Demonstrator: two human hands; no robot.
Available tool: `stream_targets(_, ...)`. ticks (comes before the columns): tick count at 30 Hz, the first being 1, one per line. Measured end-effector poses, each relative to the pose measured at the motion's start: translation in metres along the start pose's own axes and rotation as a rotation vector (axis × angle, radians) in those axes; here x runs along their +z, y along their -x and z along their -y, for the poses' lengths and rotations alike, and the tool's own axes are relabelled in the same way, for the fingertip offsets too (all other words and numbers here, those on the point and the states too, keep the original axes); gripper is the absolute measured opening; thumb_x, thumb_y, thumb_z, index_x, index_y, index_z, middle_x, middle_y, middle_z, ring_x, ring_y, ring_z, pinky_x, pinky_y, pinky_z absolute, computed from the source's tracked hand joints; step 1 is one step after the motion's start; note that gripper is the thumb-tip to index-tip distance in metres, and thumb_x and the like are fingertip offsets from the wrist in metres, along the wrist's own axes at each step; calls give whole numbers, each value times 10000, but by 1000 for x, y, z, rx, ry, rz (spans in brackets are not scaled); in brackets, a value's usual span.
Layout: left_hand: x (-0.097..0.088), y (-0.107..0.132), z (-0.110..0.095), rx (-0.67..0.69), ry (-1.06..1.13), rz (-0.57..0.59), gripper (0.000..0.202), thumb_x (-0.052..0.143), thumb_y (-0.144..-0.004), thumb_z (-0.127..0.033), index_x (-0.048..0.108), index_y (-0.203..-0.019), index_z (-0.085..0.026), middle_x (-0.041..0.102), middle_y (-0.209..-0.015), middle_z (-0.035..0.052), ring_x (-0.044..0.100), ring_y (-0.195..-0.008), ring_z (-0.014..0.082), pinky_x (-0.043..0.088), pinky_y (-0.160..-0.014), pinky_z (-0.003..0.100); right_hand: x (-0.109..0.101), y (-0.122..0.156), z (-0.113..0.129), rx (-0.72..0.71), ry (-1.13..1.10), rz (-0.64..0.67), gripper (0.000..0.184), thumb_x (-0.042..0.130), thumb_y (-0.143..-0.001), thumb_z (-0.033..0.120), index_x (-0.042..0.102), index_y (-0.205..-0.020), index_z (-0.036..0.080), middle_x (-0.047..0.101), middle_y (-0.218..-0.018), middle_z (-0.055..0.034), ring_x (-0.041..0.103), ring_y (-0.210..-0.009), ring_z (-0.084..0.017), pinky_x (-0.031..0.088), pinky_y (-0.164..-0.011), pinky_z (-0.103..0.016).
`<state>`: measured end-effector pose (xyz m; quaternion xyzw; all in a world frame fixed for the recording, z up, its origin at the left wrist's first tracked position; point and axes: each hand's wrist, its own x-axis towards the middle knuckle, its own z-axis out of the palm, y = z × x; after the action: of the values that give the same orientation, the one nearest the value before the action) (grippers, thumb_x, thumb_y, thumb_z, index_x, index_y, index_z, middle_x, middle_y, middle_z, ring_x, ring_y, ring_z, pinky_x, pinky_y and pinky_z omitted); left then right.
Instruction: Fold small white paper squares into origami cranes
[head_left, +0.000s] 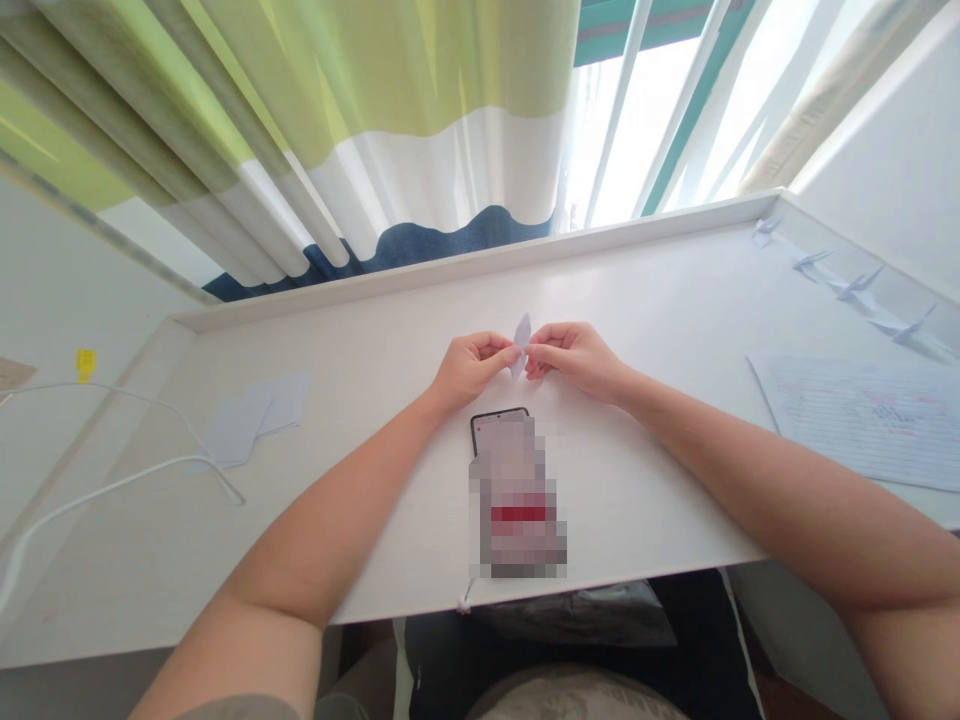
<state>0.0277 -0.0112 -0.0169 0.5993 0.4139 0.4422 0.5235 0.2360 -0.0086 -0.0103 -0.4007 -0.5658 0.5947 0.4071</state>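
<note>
folded paper | between left hand and right hand | hands pinching its middle

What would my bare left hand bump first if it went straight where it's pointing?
The small folded white paper your left hand touches; past that, probably your bare right hand.

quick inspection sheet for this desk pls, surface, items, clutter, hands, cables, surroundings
Surface: white desk, raised rim along the back.
Items: small folded paper between the hands; four folded paper pieces in a row at right; phone in front, screen blurred.
Clutter: loose paper at left, written sheets at right.
Hands: left hand and right hand both pinch the small folded paper.
Cables: white cable at left.
Surroundings: curtain and window behind.
</note>
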Motion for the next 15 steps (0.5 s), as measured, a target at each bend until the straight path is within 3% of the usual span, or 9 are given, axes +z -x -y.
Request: stream_targets(15,1,0,1,16,-40,-36,459,900,-742,-607,731,-816,-187,756,-752,26,655,-668,143,506,-650,284,2,0,0,-22,-6,18,456,925,-742,589,715,-826,193,778,-728,-48,731,-678,-171,609,-709,-331)
